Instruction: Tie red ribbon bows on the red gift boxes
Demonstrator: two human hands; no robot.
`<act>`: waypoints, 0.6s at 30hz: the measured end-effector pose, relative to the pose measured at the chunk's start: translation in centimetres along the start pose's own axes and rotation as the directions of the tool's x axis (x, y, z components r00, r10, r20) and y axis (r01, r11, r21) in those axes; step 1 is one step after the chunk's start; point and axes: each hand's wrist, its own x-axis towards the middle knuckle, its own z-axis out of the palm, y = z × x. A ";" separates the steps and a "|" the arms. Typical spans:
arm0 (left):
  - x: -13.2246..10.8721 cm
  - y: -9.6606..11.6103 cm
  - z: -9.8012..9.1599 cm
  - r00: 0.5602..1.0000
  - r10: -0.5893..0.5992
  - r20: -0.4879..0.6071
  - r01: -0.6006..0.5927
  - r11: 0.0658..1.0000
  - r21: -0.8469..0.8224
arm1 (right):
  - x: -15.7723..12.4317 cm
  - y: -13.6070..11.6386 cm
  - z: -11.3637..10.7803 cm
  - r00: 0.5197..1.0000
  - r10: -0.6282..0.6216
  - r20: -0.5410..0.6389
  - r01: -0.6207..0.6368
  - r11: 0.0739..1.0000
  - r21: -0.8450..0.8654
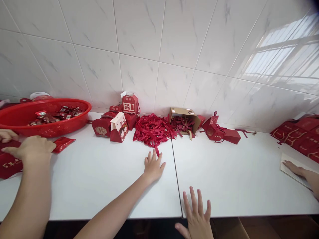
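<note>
My left hand reaches across the white table with its fingers spread. Its fingertips are at the loose end of a red ribbon that trails from a heap of red ribbons. Whether they touch that ribbon end, I cannot tell. Near the table's front edge, right of the seam, my right hand is open, fingers apart and nothing in it. Behind the heap, a cardboard box lies on its side with darker red ribbons inside.
Red gift boxes stand left of the heap, others to the right. A red plastic basket holds small packets. Another person's hands handle a red bag at left; a hand rests on a pale flat piece by red bags.
</note>
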 end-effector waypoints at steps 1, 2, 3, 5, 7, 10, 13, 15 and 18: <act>0.2 0.0 0.3 1.000 0.007 -0.003 -0.007 1.000 0.006 | 0.0 0.1 0.1 1.000 -0.013 0.008 0.013 1.000 0.010; 0.3 -0.1 0.5 1.000 0.016 -0.005 -0.016 1.000 0.008 | 0.0 0.3 0.2 0.999 -0.008 0.031 0.007 1.000 0.024; 0.3 0.0 0.6 1.000 0.026 -0.005 -0.026 1.000 0.005 | 0.1 0.4 0.3 0.998 0.014 0.067 -0.017 0.999 0.045; 0.0 0.3 0.3 0.999 0.048 0.000 -0.048 0.999 -0.013 | 0.3 0.4 0.3 0.986 0.078 0.151 -0.097 0.988 0.120; -1.1 0.8 -0.5 0.997 0.074 0.017 -0.073 0.996 -0.046 | 0.5 0.1 -0.1 0.967 0.120 0.226 -0.178 0.949 0.260; -4.8 1.9 -2.6 0.991 0.127 0.039 -0.121 0.984 -0.130 | 1.4 -1.1 -1.3 0.931 0.138 0.337 -0.329 0.716 0.615; -10.5 2.8 -4.4 0.987 0.159 0.019 -0.134 0.883 -0.450 | 3.9 -2.6 -2.9 0.811 0.184 0.556 -0.571 0.039 0.820; -14.2 3.2 -5.3 0.984 0.177 0.019 -0.130 0.785 -0.606 | 6.3 -3.2 -3.9 0.672 0.072 0.737 -0.629 -0.471 0.619; -16.8 2.4 -8.0 0.990 0.133 -0.042 -0.123 0.688 -0.715 | 9.7 -3.4 -4.7 0.570 -0.117 0.813 -0.493 -0.841 0.224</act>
